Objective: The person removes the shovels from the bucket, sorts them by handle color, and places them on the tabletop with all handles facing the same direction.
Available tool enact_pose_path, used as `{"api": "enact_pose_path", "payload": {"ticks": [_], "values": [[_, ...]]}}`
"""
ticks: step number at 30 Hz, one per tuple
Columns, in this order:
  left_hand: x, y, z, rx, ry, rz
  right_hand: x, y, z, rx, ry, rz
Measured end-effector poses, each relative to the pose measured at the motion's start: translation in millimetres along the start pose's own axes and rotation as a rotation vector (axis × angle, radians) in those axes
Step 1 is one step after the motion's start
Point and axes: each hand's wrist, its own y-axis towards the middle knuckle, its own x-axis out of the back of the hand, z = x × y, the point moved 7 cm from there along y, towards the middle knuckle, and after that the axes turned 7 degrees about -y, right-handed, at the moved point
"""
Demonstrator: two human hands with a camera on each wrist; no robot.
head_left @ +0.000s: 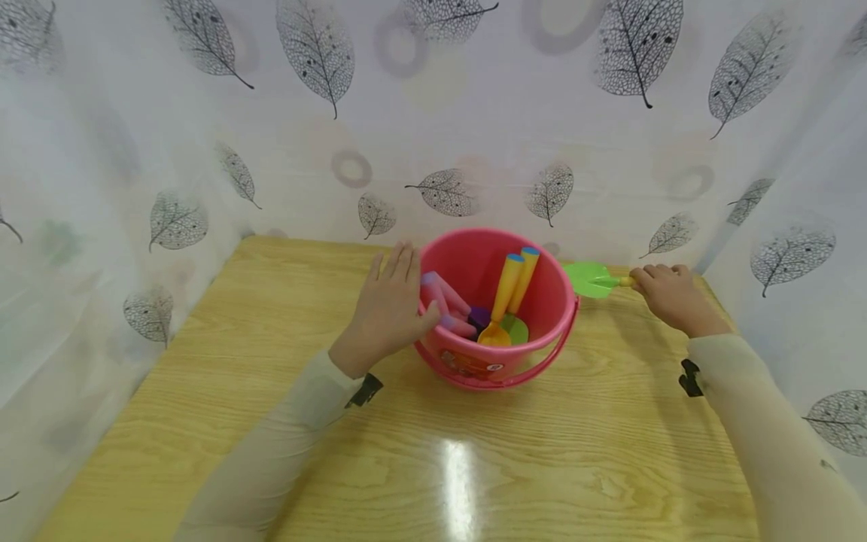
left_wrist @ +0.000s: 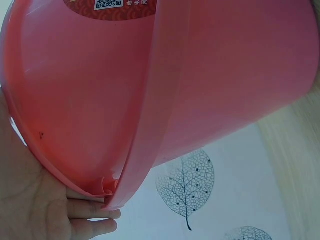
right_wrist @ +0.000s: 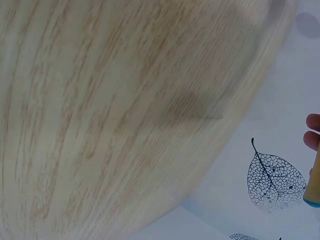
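Note:
A pink toy bucket [head_left: 474,361] stands upright near the back of the table, its handle hanging down in front. My left hand [head_left: 389,309] rests against the bucket's left rim with straight fingers; the left wrist view shows the palm beside the handle joint. Out to the bucket's right, my right hand [head_left: 670,297] grips the yellow handle of a green toy shovel [head_left: 589,279], whose blade points left at the bucket's right rim. Inside the bucket are an orange-yellow scoop [head_left: 504,293], another yellow-handled tool [head_left: 524,278] with a green end, and a pink-and-purple piece [head_left: 447,297].
The bucket stands on a wood-grain table [head_left: 379,467]. A white curtain [head_left: 271,150] printed with dark leaves hangs behind the table and along both sides. Light glares off the tabletop in front of the bucket.

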Motion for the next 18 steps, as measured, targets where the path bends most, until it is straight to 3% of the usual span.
{"api": "enact_pose_path", "payload": {"ticks": [12,18], "values": [[-0.5,0.5,0.4,0.001,-0.006,0.004,-25.3,-1.2,-11.8,-0.010,-0.005,0.088],[-0.6,0.2,0.9,0.013,-0.006,0.019,-28.8,-7.7,-16.4,0.002,-0.030,0.087]]}}
